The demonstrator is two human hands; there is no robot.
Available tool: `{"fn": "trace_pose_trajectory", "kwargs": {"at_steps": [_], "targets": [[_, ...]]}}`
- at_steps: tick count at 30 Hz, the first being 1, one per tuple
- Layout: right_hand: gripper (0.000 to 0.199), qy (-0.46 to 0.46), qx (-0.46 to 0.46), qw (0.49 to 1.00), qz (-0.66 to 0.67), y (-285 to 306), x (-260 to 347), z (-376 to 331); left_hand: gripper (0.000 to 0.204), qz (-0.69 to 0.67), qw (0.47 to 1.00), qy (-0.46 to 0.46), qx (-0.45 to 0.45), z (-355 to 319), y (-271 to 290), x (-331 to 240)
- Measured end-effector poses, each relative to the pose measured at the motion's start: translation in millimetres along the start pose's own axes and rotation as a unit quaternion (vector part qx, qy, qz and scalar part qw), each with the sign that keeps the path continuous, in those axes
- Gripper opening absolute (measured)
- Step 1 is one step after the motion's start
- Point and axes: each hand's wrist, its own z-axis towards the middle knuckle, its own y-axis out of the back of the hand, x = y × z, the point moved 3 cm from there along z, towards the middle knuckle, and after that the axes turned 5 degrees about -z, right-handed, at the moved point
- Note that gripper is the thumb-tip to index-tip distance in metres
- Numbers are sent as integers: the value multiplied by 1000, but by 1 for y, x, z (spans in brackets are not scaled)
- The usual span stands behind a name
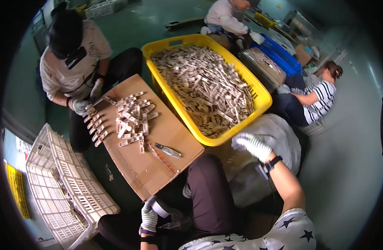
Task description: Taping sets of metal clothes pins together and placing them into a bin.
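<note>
My left hand (149,217), in a striped white glove, is low beside the near corner of a cardboard sheet (145,179). Its fingers look curled by a pale flat piece (160,209); whether they grip it is unclear. My right hand (253,146), gloved alike, reaches to the near right rim of a yellow basket (219,141), above a greyish-white sack (279,137); its fingers are blurred. Small pale clip-like pieces (204,79) fill the basket. More such pieces (135,114) lie heaped on the cardboard, beside a row of them (95,128) along its left edge.
A slim metal tool (168,150) lies on the cardboard. White slotted crates (62,187) stand at the left. Across the cardboard sits a co-worker (81,62) with gloved hands at its edge. Two other people (229,18) work farther back, near a blue bin (279,56).
</note>
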Motion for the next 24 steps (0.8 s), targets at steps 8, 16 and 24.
{"fn": "trace_pose_trajectory", "kwargs": {"at_steps": [8,16,24], "targets": [[20,206,230,855,-418,-114,-227,-29,30,-41,998,17,-46,-10,2,-14],[31,-23,182,798,-573,-187,-374,38,23,29,987,34,-155,-25,21,-36],[49,-269,-47,832,-483,-2,-430,34,31,-147,957,189,-166,4,-19,-12]]}}
